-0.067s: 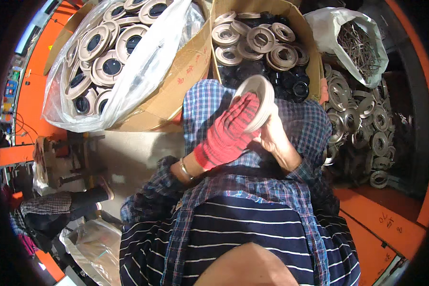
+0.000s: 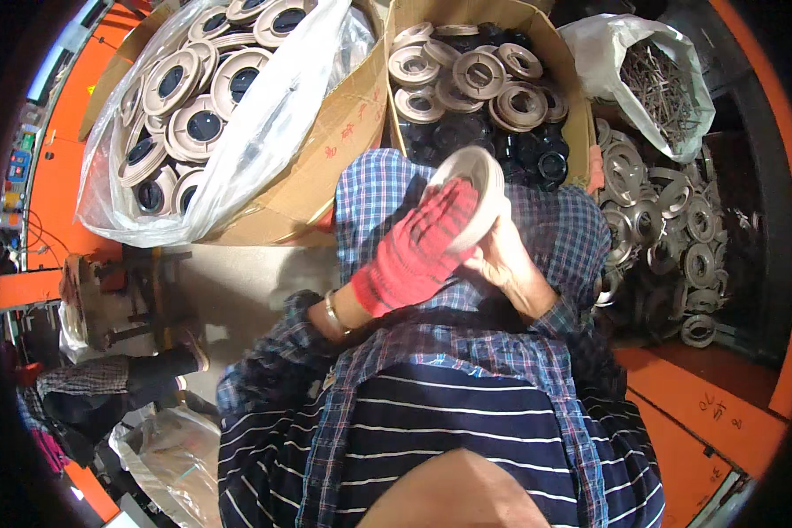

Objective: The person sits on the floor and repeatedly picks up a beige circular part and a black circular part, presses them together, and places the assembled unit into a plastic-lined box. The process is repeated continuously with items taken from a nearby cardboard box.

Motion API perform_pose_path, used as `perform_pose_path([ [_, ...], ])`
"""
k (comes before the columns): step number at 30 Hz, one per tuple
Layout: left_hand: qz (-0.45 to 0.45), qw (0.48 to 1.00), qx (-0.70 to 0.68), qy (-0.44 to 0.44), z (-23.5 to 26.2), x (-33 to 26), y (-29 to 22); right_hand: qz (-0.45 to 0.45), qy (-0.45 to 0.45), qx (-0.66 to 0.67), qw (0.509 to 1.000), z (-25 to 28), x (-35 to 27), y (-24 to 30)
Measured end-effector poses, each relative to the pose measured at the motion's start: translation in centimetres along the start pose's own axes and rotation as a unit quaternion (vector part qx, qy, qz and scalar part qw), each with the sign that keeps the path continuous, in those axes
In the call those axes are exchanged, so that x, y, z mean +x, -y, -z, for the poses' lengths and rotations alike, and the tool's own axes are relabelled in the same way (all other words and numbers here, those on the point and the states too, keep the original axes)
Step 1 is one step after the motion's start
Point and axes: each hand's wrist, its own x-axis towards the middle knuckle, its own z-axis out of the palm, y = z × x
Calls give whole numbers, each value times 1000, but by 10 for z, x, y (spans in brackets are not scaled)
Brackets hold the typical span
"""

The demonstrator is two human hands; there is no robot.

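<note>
One beige ring piece [image 2: 493,201] sits tilted between your two hands, above your lap; the work looks partway along.
Your right hand [image 2: 509,251], bare, curls round the piece's outer right side and grips it; your gloved left hand [image 2: 418,249] has its fingers inside the ring (what they pinch, if anything, I cannot tell). The glove also hides whether a black centre is fitted. Judging by the boxes, the rings with black centres [image 2: 179,132] in the plastic-lined box [image 2: 326,163] are likely done: about nine show, others lie beneath. Likely left are the loose beige rings [image 2: 461,77] in the second box [image 2: 575,99], around ten in sight, beside black parts [image 2: 460,132] too heaped to count.
</note>
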Motion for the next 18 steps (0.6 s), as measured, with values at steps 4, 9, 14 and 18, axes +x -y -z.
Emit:
perform_pose_path([
  [4,-64,992,58,95,14,-13,13,238,94,-240,936,-3,-9,-7],
  [9,265,939,-217,30,14,-12,8,101,-3,-139,985,-2,6,-3],
  [14,379,853,-347,-86,10,0,8,367,-126,-663,641,-8,4,15],
  [18,366,882,-291,-55,12,-2,18,417,-128,-731,526,-24,-11,15],
])
